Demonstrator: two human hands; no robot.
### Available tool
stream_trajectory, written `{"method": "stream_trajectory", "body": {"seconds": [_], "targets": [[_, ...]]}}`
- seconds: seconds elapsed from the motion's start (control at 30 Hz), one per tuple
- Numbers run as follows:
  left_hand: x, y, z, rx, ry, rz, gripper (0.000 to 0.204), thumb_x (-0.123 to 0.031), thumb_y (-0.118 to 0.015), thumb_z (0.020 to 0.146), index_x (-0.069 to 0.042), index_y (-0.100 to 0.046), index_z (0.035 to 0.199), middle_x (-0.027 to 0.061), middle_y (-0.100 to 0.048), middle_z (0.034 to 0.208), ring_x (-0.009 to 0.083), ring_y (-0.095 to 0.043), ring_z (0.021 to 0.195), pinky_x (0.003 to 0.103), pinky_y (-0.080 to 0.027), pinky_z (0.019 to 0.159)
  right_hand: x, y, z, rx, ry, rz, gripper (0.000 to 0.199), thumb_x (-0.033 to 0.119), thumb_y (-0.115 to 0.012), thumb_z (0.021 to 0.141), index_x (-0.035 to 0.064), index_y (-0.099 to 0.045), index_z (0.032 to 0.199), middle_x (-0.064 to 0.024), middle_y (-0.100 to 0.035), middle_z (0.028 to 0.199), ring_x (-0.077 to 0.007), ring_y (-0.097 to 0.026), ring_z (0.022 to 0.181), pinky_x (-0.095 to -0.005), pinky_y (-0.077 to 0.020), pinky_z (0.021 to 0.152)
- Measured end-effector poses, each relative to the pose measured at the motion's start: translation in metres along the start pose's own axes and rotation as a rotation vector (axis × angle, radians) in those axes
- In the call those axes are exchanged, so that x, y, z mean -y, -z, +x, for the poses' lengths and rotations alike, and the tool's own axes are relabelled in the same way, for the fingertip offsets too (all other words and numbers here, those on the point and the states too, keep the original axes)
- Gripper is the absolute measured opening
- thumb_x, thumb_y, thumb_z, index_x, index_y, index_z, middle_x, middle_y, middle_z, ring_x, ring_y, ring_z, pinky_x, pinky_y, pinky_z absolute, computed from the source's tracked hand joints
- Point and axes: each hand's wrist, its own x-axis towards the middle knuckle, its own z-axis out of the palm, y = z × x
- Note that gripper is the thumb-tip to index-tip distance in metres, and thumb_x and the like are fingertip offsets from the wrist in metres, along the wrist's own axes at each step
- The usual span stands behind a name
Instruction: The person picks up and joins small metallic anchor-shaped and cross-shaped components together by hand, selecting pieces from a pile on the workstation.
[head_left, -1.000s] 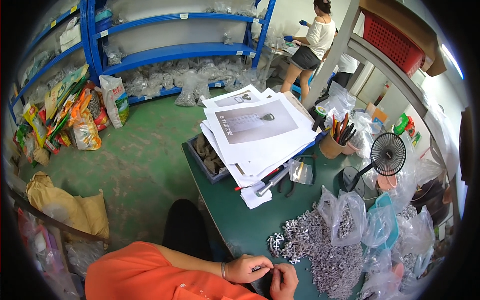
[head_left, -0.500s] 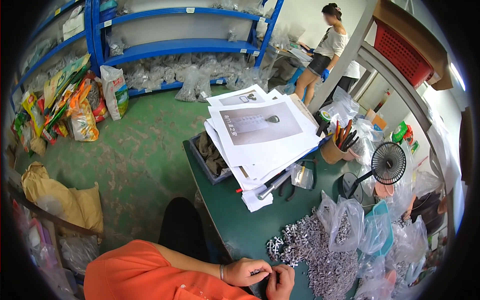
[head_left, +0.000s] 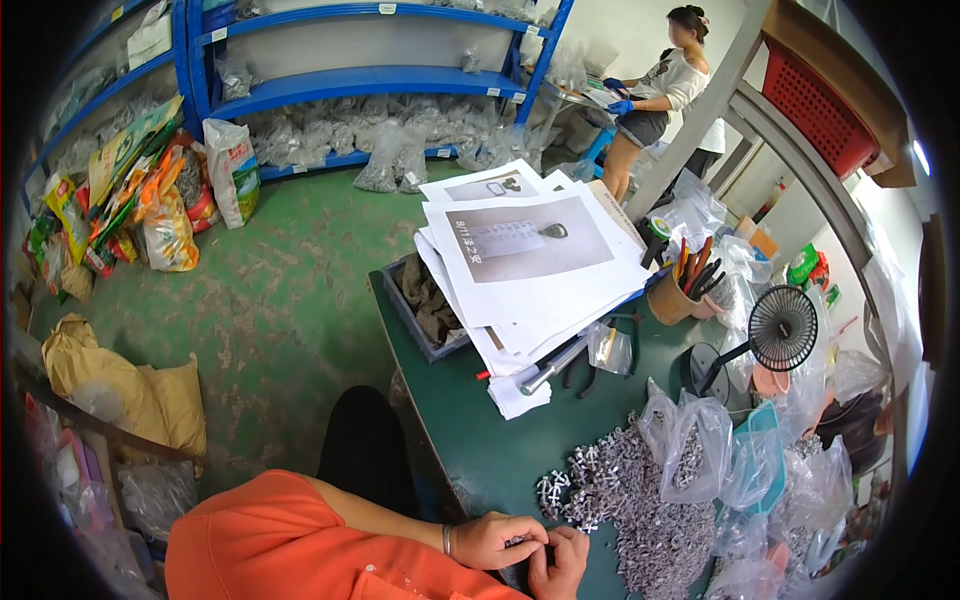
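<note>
At the table's near edge, my left hand (head_left: pixel 500 541) and my right hand (head_left: pixel 559 566) meet with curled fingers. A bit of something small and grey shows in the left fingers; its kind is too hidden to make out. The right fingertips press together against the left ones, and what they pinch cannot be seen. Just right of the hands spreads a heap of small grey metal parts (head_left: pixel 660 545). Shinier, larger metal pieces (head_left: pixel 597 478) lie along its left side. A clear plastic bag (head_left: pixel 690 455) rests on the heap.
Printed sheets (head_left: pixel 540 245) cover a grey bin (head_left: pixel 433 345) on the green table (head_left: pixel 450 400). Pliers (head_left: pixel 583 380), a tool cup (head_left: pixel 668 300), a black fan (head_left: pixel 782 328) and a teal scoop (head_left: pixel 765 460) stand or lie around. Beyond, a gloved person (head_left: pixel 660 100) stands near blue shelves (head_left: pixel 350 85).
My hands stay together at the same spot, with only slight finger movement. The person at the back has brought both blue-gloved hands up over the far table. The view has shifted slightly.
</note>
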Motion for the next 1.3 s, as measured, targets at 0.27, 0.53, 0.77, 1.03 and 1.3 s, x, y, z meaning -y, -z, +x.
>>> {"method": "stream_trajectory", "body": {"seconds": [0.27, 0.53, 0.77, 1.03, 1.3], "targets": [[-0.001, 0.001, 0.001, 0.009, 0.042, -0.036, 0.013, -0.007, -0.055, 0.083, 0.000, -0.055, 0.094, 0.0117, -0.063, 0.086, 0.0215, -0.063, 0.074, 0.028, -0.048, 0.063, -0.005, -0.003, -0.005, 0.037, 0.039, -0.065, 0.021, 0.004, -0.060, 0.070, 0.0004, -0.056, 0.090, -0.0162, -0.054, 0.094, -0.0328, -0.049, 0.081, -0.0394, -0.0410, 0.072], [-0.005, 0.004, 0.004, 0.073, 0.214, -0.119, 0.012, -0.009, -0.052, 0.087, -0.002, -0.054, 0.097, 0.0096, -0.061, 0.083, 0.0195, -0.061, 0.073, 0.027, -0.048, 0.064, -0.008, -0.006, -0.008, 0.041, 0.095, -0.092, 0.020, 0.000, -0.055, 0.071, 0.0000, -0.056, 0.091, -0.0188, -0.054, 0.096, -0.0343, -0.050, 0.083, -0.0404, -0.0414, 0.074], [-0.006, 0.006, 0.006, -0.010, 0.219, -0.203, 0.014, -0.008, -0.048, 0.088, -0.003, -0.052, 0.101, 0.0087, -0.061, 0.086, 0.0188, -0.060, 0.076, 0.028, -0.046, 0.067, -0.002, -0.012, -0.004, 0.046, 0.142, -0.138, 0.018, 0.003, -0.056, 0.073, 0.0013, -0.057, 0.092, -0.0190, -0.055, 0.095, -0.0343, -0.050, 0.081, -0.0411, -0.0407, 0.072], [0.008, 0.007, 0.005, 0.047, 0.412, -0.462, 0.017, -0.007, -0.042, 0.089, -0.002, -0.047, 0.105, 0.0045, -0.056, 0.077, 0.0138, -0.055, 0.067, 0.025, -0.045, 0.063, 0.001, -0.016, 0.003, 0.040, 0.254, -0.251, 0.020, 0.007, -0.053, 0.077, 0.0033, -0.055, 0.097, -0.0173, -0.056, 0.098, -0.0332, -0.052, 0.076, -0.0419, -0.0397, 0.064], [0.005, 0.011, 0.006, -0.022, 0.166, -0.344, 0.022, -0.004, -0.049, 0.082, 0.000, -0.046, 0.104, 0.0049, -0.053, 0.078, 0.0131, -0.053, 0.072, 0.026, -0.044, 0.066, -0.010, -0.017, -0.003, 0.129, 0.233, -0.319, 0.035, 0.014, -0.050, 0.080, 0.0031, -0.051, 0.114, -0.0180, -0.052, 0.105, -0.0334, -0.051, 0.085, -0.0430, -0.0394, 0.071]]}}
